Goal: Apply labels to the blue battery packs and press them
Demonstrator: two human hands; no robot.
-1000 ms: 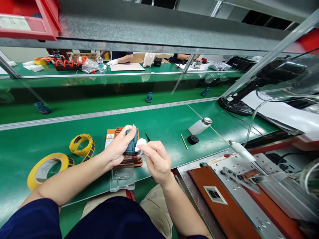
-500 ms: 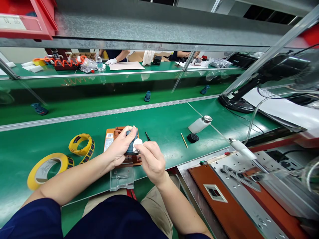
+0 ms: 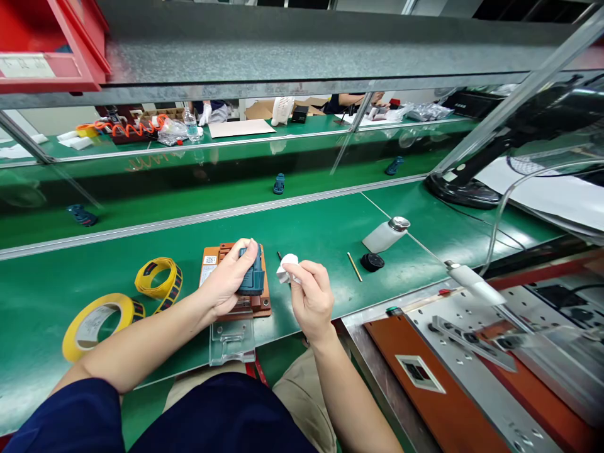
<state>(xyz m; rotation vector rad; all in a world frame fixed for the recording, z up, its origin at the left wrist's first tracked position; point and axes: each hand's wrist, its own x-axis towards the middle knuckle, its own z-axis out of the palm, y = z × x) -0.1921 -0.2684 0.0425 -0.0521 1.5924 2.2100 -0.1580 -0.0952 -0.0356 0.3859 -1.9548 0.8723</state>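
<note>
The left hand is wrapped around a small dark blue plastic tool part, with the thumb on top. The blue part is held up over an orange-brown block with white stickers. A clear plastic flap sticks out from the near side of the block, at the edge of the shiny green surface.

The right hand pinches a crumpled white wipe between its thumb and finger. The wipe is just beside the blue part, with a small gap between them. A thin black stick peeks out from behind the wipe.

Near the left arm there is a flat yellow ring of tape. Just beside it is a yellow roll with dark labels. Off to the right of the wipe are a thin gold stick, a round black cap and a whitish bottle with a silver top.
</note>
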